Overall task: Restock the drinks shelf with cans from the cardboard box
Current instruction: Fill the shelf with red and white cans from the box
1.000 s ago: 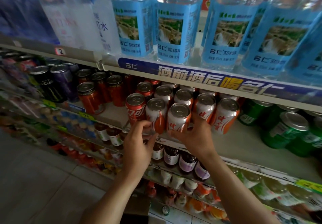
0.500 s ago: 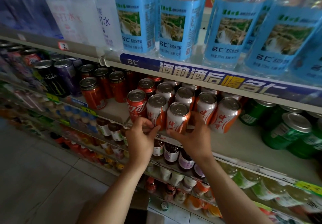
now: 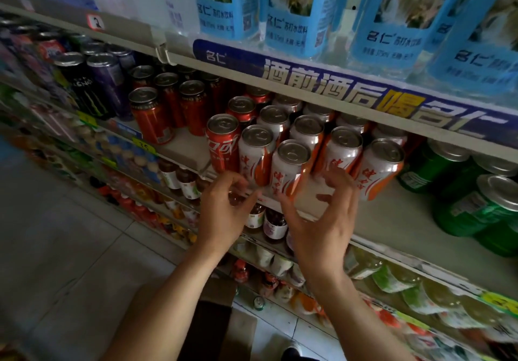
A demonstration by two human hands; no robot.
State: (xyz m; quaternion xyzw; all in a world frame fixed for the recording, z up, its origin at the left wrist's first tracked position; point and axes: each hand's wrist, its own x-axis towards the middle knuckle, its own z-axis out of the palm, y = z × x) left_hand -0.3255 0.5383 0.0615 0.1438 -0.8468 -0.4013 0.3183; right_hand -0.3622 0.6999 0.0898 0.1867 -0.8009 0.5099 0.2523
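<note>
Store shelving filled the view, with blue-labelled water bottles on the upper tier above a blue banner strip. On the drinks shelf below, white-and-orange cans stood packed in rows reaching the front edge, a red cola can touching their left side and green cans standing apart toward the right end. Dark red cans and tall black and purple cans sat farther left. Both hands hovered just in front of the front edge, empty: the left hand loosely curled, the right hand spread with fingers apart, near the foremost can. Part of the cardboard box showed low down on the floor, between the forearms.
</note>
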